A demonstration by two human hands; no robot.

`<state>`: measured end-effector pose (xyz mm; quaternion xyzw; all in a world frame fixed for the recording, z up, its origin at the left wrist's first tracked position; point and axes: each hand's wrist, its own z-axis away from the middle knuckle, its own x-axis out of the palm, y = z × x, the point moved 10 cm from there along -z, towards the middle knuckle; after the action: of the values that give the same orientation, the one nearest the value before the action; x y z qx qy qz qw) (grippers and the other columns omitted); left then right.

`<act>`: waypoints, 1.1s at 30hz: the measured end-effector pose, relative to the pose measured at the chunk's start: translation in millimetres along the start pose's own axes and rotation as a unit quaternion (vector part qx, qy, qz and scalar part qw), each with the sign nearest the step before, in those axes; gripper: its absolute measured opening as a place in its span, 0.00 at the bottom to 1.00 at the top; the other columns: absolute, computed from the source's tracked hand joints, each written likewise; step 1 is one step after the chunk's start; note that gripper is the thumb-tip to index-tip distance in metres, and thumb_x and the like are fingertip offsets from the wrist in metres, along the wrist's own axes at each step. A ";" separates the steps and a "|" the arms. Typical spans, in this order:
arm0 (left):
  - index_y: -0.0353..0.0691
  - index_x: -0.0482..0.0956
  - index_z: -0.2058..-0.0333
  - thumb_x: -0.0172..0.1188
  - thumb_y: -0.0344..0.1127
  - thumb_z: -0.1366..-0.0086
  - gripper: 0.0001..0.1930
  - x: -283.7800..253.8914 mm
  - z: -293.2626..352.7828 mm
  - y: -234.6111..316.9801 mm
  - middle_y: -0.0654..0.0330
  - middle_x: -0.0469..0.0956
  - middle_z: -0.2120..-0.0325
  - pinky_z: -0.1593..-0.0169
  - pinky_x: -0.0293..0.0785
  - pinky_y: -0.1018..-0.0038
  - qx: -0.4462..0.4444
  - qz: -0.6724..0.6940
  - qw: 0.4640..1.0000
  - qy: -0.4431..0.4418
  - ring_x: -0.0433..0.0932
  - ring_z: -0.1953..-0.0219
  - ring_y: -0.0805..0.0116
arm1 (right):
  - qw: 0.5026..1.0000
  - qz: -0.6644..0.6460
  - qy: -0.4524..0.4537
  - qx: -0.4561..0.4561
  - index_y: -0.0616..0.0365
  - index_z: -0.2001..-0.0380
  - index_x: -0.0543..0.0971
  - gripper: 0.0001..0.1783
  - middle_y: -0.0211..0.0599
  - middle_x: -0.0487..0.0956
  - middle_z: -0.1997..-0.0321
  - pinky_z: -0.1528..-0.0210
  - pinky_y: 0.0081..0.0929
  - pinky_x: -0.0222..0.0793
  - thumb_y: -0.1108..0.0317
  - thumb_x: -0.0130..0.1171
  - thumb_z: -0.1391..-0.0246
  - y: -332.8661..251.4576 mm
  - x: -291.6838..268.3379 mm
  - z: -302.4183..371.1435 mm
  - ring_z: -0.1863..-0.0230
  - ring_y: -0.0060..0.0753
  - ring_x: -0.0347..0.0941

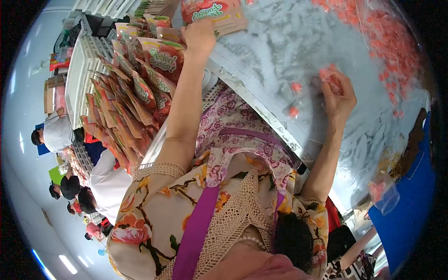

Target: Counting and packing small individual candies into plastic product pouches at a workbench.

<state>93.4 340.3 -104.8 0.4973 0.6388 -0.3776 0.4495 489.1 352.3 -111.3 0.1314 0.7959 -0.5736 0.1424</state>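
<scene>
Left hand [199, 36] touches stacked pouches [224, 16], printed face up, tops nearest.

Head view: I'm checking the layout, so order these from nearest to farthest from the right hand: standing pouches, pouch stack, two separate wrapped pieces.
1. Two separate wrapped pieces: left of the right hand.
2. Pouch stack: farther left, by the left hand.
3. Standing pouches: farthest left.

Red printed pouches [228, 19]: flat, overlapping stack | clear-wrapped red candies [328, 74]: bunched, blurred, held over table [261, 51]; two loose alongside
</scene>
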 end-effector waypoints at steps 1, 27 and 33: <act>0.44 0.82 0.70 0.49 0.34 0.41 0.11 -0.6 0.3 -5.5 0.52 0.81 0.76 0.58 0.67 0.53 -0.012 -0.003 1.000 0.023 0.81 0.69 0.50 | 0.999 -0.032 0.002 0.029 0.55 0.55 0.81 0.19 0.29 0.79 0.58 0.59 0.15 0.71 0.77 0.66 0.54 2.7 -4.3 2.7 0.63 0.17 0.74; 0.37 0.82 0.70 0.63 0.45 0.40 0.15 41.4 1.7 90.5 0.65 0.78 0.82 0.74 0.69 0.76 -0.063 0.555 0.809 -0.183 0.72 0.80 0.79 | 0.955 -0.270 -0.019 0.123 0.60 0.57 0.81 0.17 0.28 0.80 0.61 0.65 0.14 0.68 0.74 0.66 0.54 -31.5 39.4 -28.2 0.64 0.17 0.73; 0.38 0.83 0.69 0.63 0.42 0.40 0.12 27.7 2.8 97.4 0.67 0.79 0.79 0.72 0.69 0.78 -0.034 0.446 0.872 -0.200 0.73 0.76 0.81 | 0.924 -0.343 -0.044 0.165 0.58 0.58 0.81 0.18 0.24 0.79 0.66 0.70 0.14 0.64 0.71 0.68 0.56 -21.0 68.5 -28.5 0.68 0.14 0.71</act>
<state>186.1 367.3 -135.4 0.6274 0.2583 -0.2069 0.7049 415.7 376.1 -110.2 -0.1534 0.6794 -0.7157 -0.0519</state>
